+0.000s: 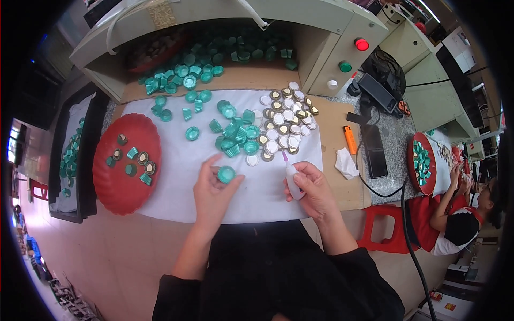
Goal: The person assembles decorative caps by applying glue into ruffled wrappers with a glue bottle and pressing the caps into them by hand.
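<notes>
My left hand (210, 193) pinches a small shiny green fluted cup (226, 174) between thumb and fingers above the white cloth (257, 206). My right hand (315, 191) is closed around a small white squeeze bottle (292, 182), its thin pink tip pointing up and away from me. Just beyond my hands lies a loose heap of similar green cups (233, 135). To its right spreads a pile of round, dark-edged discs (278, 119) with white or cream faces, close to the bottle's tip.
A red scalloped tray (110, 184) with several cups and discs lies left, beside a black bin (83, 206). More cups (189, 82) fill the shelf opening. On the right are an orange lighter (349, 140), crumpled tissue (346, 163) and phone (374, 152); a co-worker (455, 227) sits beyond.
</notes>
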